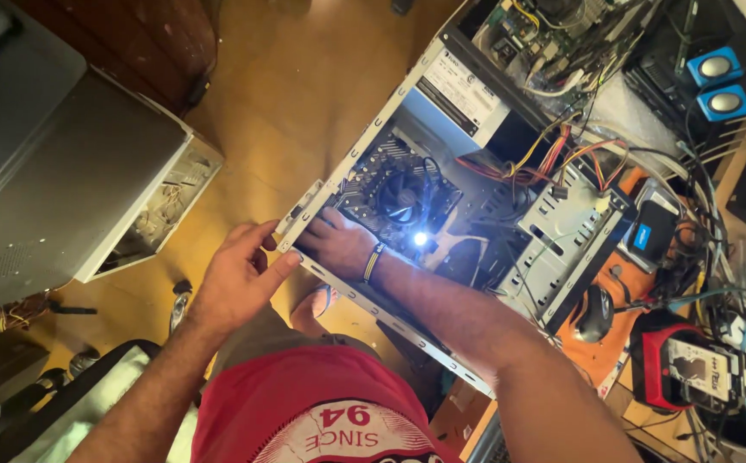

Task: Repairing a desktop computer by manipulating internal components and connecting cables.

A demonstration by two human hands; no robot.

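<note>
An open desktop computer case lies on its side on the wooden floor. Inside I see the motherboard with a black cooling fan, a grey power supply and bundles of coloured wires. My left hand grips the case's rear metal edge at its near corner. My right hand reaches inside the case and rests on the motherboard's corner beside the fan; its fingers are partly hidden. A striped band sits on that wrist. A small bright light shines inside the case by my right forearm.
Another grey computer case stands at the left. A black mouse lies on an orange surface at the right, near a red-and-black hard drive dock, tangled cables and two small blue speakers. A second open chassis sits at the top.
</note>
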